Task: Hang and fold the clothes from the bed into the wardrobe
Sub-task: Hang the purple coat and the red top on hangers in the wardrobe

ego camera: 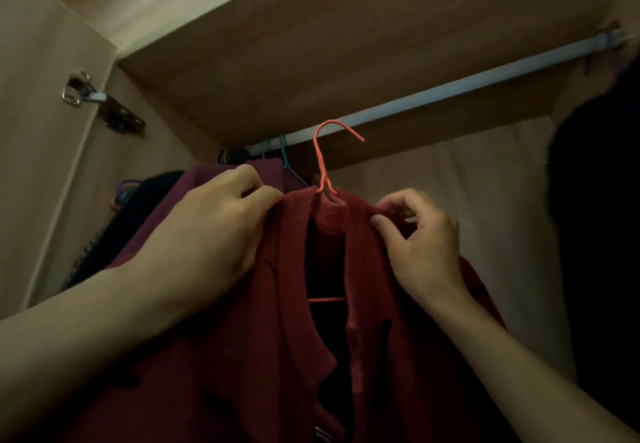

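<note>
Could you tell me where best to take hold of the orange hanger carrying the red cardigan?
Pinch the orange hanger at its twisted neck, just below the hook, coming from the front. That stem stands bare and upright above the collar, while the red cardigan covers both arms.

The rail (pixel 450 91) runs left to right just under the top shelf (pixel 311 44). The cardigan (pixel 263 321) sits on a hanger (pixel 323 165) about mid-rail, with the hook up at the rail, though I can't tell if it's over it. The left hand (pixel 211 231) holds the cardigan's left shoulder and the right hand (pixel 422 245) pinches the right one. More clothes (pixel 194 200) hang just left, there's a hinge (pixel 100 103) further left still, and another garment (pixel 595 235) hangs far right.
</note>
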Action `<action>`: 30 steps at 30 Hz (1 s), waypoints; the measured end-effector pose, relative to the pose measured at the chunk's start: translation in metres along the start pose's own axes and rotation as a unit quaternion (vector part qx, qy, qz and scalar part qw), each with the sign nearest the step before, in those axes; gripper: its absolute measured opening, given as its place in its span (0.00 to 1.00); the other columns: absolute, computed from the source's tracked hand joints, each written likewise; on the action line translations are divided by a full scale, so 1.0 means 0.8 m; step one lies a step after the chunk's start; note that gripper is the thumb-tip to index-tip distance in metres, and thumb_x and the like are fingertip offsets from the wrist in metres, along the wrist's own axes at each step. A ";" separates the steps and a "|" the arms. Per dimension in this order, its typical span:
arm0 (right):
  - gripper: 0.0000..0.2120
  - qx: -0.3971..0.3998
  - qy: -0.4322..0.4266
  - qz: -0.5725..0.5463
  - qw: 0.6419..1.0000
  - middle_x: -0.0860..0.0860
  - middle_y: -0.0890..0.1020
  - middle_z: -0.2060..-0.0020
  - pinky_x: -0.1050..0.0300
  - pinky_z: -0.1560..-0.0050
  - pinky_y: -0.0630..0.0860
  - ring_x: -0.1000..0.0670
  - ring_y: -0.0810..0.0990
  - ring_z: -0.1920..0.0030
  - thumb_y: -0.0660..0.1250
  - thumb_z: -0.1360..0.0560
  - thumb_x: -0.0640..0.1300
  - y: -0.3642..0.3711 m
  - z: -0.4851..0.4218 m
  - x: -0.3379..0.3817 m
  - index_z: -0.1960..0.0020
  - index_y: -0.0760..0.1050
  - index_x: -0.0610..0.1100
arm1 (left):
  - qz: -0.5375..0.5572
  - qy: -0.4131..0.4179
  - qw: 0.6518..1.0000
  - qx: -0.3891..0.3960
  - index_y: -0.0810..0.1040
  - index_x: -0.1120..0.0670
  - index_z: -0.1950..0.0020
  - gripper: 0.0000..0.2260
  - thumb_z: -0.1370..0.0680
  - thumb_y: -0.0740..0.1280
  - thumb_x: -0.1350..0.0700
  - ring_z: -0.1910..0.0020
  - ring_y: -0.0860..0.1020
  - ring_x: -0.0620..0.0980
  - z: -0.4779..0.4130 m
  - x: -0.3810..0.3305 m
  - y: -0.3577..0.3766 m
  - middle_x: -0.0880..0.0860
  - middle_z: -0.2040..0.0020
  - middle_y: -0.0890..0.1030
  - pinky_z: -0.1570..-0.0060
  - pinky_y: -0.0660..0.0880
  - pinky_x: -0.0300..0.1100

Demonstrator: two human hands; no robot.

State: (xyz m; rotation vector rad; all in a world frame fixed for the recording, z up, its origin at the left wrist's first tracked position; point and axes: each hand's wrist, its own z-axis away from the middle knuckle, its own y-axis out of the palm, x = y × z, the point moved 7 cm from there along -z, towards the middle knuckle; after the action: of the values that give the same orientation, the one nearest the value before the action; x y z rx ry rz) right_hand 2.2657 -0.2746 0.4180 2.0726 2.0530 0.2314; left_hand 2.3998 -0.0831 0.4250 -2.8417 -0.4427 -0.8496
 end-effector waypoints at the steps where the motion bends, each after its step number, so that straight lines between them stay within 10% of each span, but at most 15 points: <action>1: 0.08 0.002 0.001 -0.010 1.000 0.56 0.81 0.61 0.74 0.58 0.69 0.59 0.79 0.58 0.74 0.28 0.39 0.010 -0.008 -0.011 0.57 0.78 0.50 | -0.012 0.005 1.000 -0.002 0.81 0.59 0.41 0.11 0.23 0.66 0.63 0.57 0.78 0.58 -0.008 0.004 0.007 0.57 0.51 0.78 0.62 0.78 0.56; 9: 0.06 0.046 -0.023 -0.101 0.994 0.55 0.81 0.60 0.69 0.60 0.72 0.58 0.79 0.59 0.72 0.26 0.40 0.119 -0.065 -0.056 0.56 0.78 0.49 | -0.107 0.018 0.994 0.014 0.83 0.56 0.45 0.14 0.25 0.61 0.58 0.66 0.77 0.58 -0.045 0.061 0.035 0.56 0.57 0.76 0.68 0.78 0.53; 30: 0.03 -0.004 0.115 -0.131 0.985 0.49 0.82 0.55 0.58 0.54 0.75 0.51 0.79 0.53 0.71 0.25 0.40 0.328 -0.154 -0.237 0.54 0.77 0.45 | -0.216 -0.110 0.964 0.106 0.76 0.51 0.40 0.12 0.18 0.56 0.53 0.54 0.69 0.50 -0.156 0.191 0.237 0.51 0.52 0.68 0.58 0.71 0.47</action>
State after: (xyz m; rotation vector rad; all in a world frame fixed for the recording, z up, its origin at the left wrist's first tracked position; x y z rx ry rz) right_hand 2.4845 -0.4599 0.6124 1.8169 2.4248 0.4513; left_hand 2.5177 -0.2531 0.6034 -2.6824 -1.1394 -0.5002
